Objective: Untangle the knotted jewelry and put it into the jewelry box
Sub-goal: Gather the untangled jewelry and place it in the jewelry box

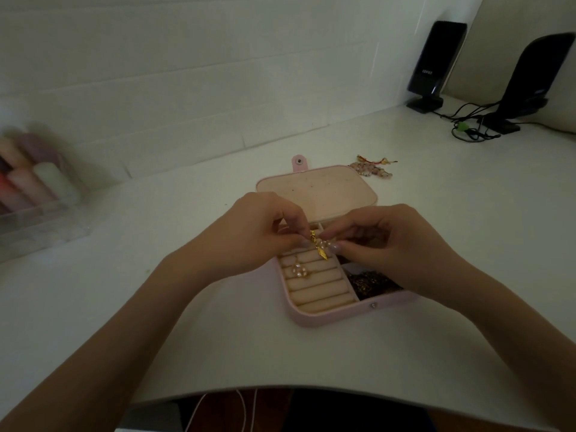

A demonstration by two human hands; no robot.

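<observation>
An open pink jewelry box [321, 316] lies on the white desk, lid folded back. Above its ring rolls, my left hand [265, 229] and my right hand [386, 241] both pinch a small gold piece of jewelry with a leaf pendant and pearls [321, 246]. A pearl earring [298, 269] rests on the ring rolls. A dark beaded piece [371, 283] fills the box's right compartment. Beyond the lid lies a beaded bracelet with red and gold tassels [372, 168].
Two black speakers [436, 60] [530, 79] with tangled cables [470, 130] stand at the back right. A clear box of pastel rolls [34, 188] sits at the left by the wall. The desk's front edge [280, 389] curves just below my forearms.
</observation>
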